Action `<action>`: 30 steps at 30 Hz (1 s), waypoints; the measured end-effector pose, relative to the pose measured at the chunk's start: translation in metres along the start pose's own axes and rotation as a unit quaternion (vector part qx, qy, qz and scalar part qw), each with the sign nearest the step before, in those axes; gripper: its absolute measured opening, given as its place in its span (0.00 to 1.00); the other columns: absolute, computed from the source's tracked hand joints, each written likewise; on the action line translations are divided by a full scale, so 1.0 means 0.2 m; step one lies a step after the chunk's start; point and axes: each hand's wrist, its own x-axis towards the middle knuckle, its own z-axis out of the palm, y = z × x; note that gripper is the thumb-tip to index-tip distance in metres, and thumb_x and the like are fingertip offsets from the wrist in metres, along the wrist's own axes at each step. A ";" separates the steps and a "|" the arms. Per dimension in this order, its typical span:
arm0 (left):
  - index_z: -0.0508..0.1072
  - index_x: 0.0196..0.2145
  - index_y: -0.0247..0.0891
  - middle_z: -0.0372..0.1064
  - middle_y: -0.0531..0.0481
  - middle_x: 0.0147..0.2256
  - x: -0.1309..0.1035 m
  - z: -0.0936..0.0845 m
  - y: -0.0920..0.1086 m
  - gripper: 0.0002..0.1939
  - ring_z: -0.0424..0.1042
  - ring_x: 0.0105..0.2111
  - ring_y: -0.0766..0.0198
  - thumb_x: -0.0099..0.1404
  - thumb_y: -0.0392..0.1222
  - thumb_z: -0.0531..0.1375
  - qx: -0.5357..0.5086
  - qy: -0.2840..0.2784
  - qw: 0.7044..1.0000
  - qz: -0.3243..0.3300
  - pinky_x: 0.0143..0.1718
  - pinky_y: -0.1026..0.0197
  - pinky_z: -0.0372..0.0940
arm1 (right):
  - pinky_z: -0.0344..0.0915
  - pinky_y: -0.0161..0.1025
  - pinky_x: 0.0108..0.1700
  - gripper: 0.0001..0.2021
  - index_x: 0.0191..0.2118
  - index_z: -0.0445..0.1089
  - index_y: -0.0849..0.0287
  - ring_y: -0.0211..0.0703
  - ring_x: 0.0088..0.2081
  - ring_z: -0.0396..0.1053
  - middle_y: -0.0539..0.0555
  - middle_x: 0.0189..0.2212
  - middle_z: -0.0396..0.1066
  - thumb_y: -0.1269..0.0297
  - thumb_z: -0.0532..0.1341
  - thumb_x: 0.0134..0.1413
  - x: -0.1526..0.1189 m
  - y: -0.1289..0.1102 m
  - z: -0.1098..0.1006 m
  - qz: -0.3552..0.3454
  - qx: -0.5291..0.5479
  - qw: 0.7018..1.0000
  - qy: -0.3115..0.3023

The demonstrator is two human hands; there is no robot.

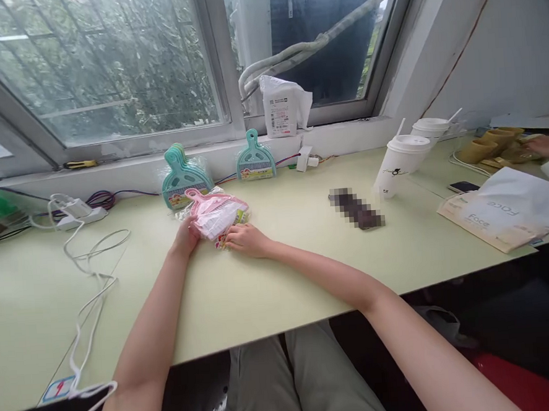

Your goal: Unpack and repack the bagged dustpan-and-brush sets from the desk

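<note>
Pink plastic shows through the clear wrapping of a dustpan set (215, 210), held just over the near side of the surface (280, 298), in front of a teal stack (186, 175). The left hand (188, 237) has its fingers closed on the left edge; the right hand (249, 239) has its fingers gathered narrowly on the lower right corner, by the printed card. Gripping opposite sides probably steadies the slippery film. Another teal set (254, 160) stands upright near the sill, seemingly leaned there to save room.

Writing is mostly too small to read. The white parcel (280, 113) on the sill carries a printed label with barcode-like marks; the front cup (397, 166) bears a dark emblem over script. Large letters on the paper bag (493, 207) resemble "FACE", though I cannot be sure. A blue-edged sticker (59, 388) has a red mark, perhaps a numeral.
</note>
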 end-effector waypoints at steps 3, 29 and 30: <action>0.72 0.39 0.33 0.74 0.47 0.29 -0.06 0.03 0.01 0.11 0.73 0.26 0.64 0.56 0.33 0.58 -0.029 0.002 0.999 0.013 0.24 0.67 0.69 | 0.57 0.42 0.52 0.14 0.53 0.71 0.53 0.46 0.54 0.65 0.56 0.54 0.69 0.61 0.56 0.64 -0.11 -0.01 -0.03 0.029 -0.026 0.999 -0.035; 0.71 0.41 0.33 0.74 0.49 0.30 -0.29 0.31 -0.14 0.12 0.73 0.28 0.67 0.57 0.30 0.58 -0.183 0.020 0.982 0.044 0.29 0.67 0.70 | 0.63 0.48 0.55 0.19 0.50 0.70 0.59 0.48 0.53 0.66 0.62 0.50 0.68 0.62 0.44 0.68 -0.24 0.25 -0.31 0.246 0.066 0.921 0.296; 0.71 0.41 0.33 0.74 0.48 0.30 -0.31 0.33 -0.14 0.13 0.73 0.27 0.67 0.57 0.30 0.58 -0.174 0.012 0.984 0.038 0.29 0.67 0.70 | 0.66 0.45 0.51 0.18 0.48 0.70 0.58 0.46 0.49 0.68 0.61 0.47 0.69 0.62 0.45 0.68 -0.21 0.20 -0.30 0.198 0.111 0.924 0.307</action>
